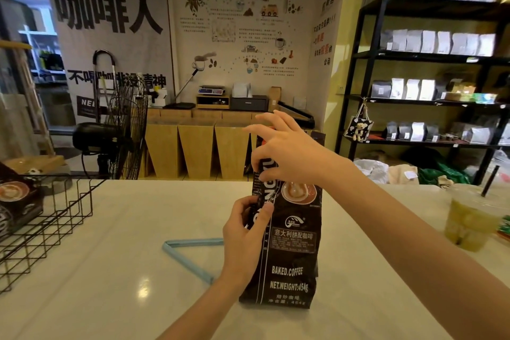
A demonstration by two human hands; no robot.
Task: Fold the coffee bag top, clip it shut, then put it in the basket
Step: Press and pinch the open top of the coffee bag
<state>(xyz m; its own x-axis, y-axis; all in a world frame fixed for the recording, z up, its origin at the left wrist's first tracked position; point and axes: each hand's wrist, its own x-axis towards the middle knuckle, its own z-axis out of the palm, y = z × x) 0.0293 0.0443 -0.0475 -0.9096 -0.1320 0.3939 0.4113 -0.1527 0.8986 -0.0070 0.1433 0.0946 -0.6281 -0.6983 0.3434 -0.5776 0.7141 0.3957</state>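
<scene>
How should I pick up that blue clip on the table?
Pinch one thin arm of the blue clip from above, coming in from its left side. It lies flat, open in a V, and its right end hides behind the left hand holding the coffee bag, so the left is clear.

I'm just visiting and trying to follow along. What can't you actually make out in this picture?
- Head view: the top of the black foil coffee bag is covered by the right hand, so any fold is hidden.
- The pale blue plastic clip runs behind the left hand; its far end is hidden.
- The black wire basket is cut off by the left edge.
- The bag's small print is too fine to read.
</scene>
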